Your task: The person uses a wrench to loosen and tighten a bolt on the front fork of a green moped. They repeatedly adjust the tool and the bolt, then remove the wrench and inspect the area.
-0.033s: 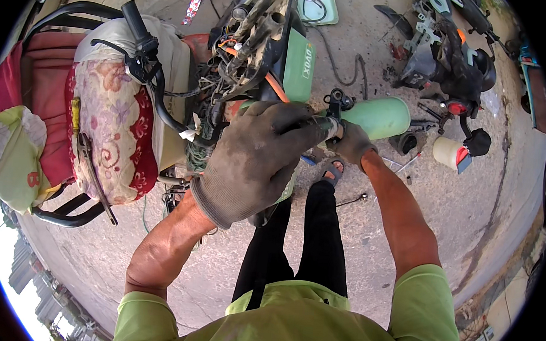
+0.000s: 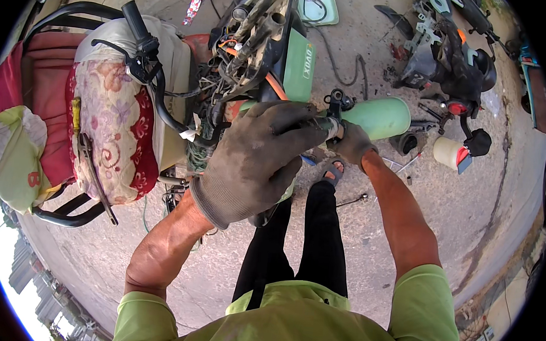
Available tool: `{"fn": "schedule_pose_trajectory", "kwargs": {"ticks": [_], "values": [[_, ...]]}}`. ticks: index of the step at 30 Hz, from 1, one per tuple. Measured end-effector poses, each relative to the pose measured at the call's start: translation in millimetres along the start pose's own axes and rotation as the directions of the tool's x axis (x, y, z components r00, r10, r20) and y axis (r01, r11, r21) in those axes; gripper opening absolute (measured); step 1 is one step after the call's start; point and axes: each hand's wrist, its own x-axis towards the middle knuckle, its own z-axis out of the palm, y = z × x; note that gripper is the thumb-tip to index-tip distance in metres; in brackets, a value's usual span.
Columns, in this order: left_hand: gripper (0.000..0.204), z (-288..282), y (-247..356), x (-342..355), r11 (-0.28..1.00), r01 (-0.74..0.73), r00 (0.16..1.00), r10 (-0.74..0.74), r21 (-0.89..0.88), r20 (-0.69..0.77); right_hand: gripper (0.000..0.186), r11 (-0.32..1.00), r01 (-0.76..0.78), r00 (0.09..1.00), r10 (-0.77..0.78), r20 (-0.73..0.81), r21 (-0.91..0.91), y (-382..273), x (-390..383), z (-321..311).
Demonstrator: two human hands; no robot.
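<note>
My left hand (image 2: 258, 160), in a dirty grey glove, has its fingers closed round a metal cylindrical part (image 2: 336, 130); most of that part is hidden by the glove. Right against it, my gloved right hand (image 2: 353, 144) is closed on the same part from the other side. Just beyond the fingers sits a black clamp-like bracket (image 2: 336, 100) with round holes. A light green mudguard (image 2: 379, 117) lies behind my right hand. Left of the hands stands a stripped scooter frame (image 2: 245, 56) with exposed wiring and a green panel (image 2: 299, 66).
Black handlebars (image 2: 156, 88) reach over a flower-patterned cushion (image 2: 109, 132), with pliers (image 2: 94, 175) resting on it. At the far right are a dismantled scooter (image 2: 451, 69) and a cream bucket (image 2: 447, 151). A cable (image 2: 347, 78) and small tools lie on the concrete floor (image 2: 421, 198).
</note>
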Motion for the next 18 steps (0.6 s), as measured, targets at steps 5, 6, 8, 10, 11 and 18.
{"fn": "schedule_pose_trajectory", "kwargs": {"ticks": [5,6,8,10,11,18], "values": [[0.043,-5,20,3,0.919,0.395,0.917,-0.394,-0.008,0.053,0.039,0.999,-0.028,0.999,0.027,0.028,0.043,-9,-2,-6],[0.044,-5,20,4,0.916,0.400,0.912,-0.399,0.008,0.090,0.039,0.998,-0.018,1.000,0.017,0.023,0.053,-6,-2,-4],[0.046,-6,19,6,0.946,0.321,0.940,-0.324,0.049,0.103,0.039,0.998,-0.004,1.000,0.004,0.002,0.064,0,0,-2],[0.047,-3,9,6,0.996,0.067,0.996,-0.070,0.056,0.051,0.038,0.997,0.004,1.000,-0.002,-0.026,0.074,0,1,1],[0.046,3,-5,5,0.994,-0.101,0.995,0.100,0.046,0.014,0.038,0.998,-0.004,1.000,0.004,-0.009,0.061,-2,1,1],[0.049,-5,20,4,0.916,0.401,0.913,-0.398,-0.011,0.092,0.037,0.998,-0.039,0.999,0.039,0.004,0.049,-9,-4,-6]]}}
